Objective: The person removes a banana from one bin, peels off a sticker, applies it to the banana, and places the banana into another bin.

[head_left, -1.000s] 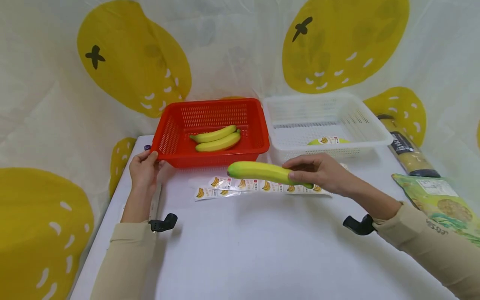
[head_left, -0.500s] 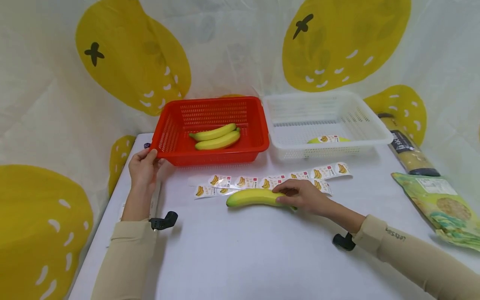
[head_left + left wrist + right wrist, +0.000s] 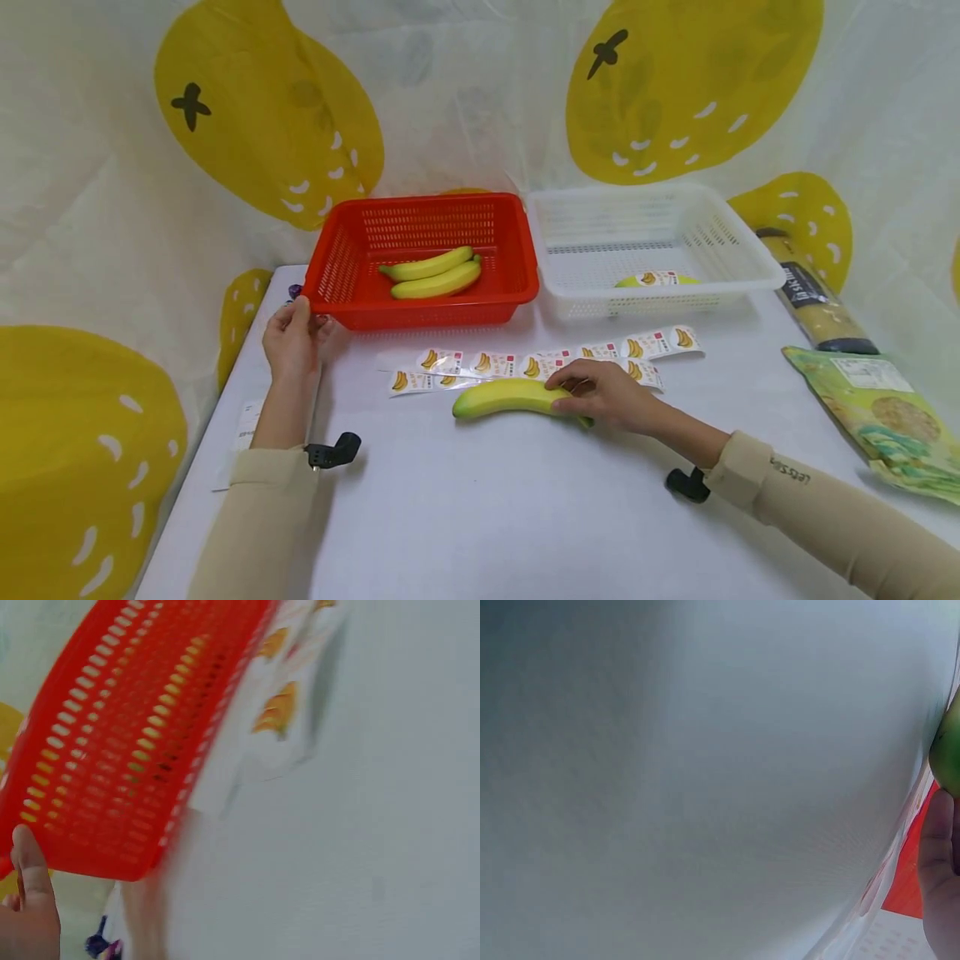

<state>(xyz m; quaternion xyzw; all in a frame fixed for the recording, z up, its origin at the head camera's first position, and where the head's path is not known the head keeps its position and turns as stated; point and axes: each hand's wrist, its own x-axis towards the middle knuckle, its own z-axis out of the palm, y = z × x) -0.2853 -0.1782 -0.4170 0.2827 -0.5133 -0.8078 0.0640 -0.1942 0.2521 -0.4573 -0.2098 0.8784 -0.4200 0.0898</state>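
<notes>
A yellow-green banana [image 3: 504,397] lies on the white table [image 3: 487,517], and my right hand [image 3: 600,396] grips its right end. In the right wrist view only a green edge of the banana [image 3: 946,750] and a finger [image 3: 937,855] show. Just behind it lies a strip of banana stickers [image 3: 540,365]. My left hand [image 3: 294,337] holds the front left corner of the red basket [image 3: 339,307], which contains two bananas [image 3: 435,277]. The left wrist view shows the red basket wall [image 3: 127,735] with my thumb [image 3: 30,892] at its corner and stickers [image 3: 281,712] beside it.
A white basket [image 3: 750,258] with one labelled banana [image 3: 656,281] stands to the right of the red one. A dark-capped roll [image 3: 813,300] and a green packet [image 3: 885,408] lie at the table's right edge. A paper slip [image 3: 243,425] lies by my left forearm.
My right hand brought the banana down from in front of the baskets and laid it on the table before the sticker strip. My left hand stayed at the red basket's corner.
</notes>
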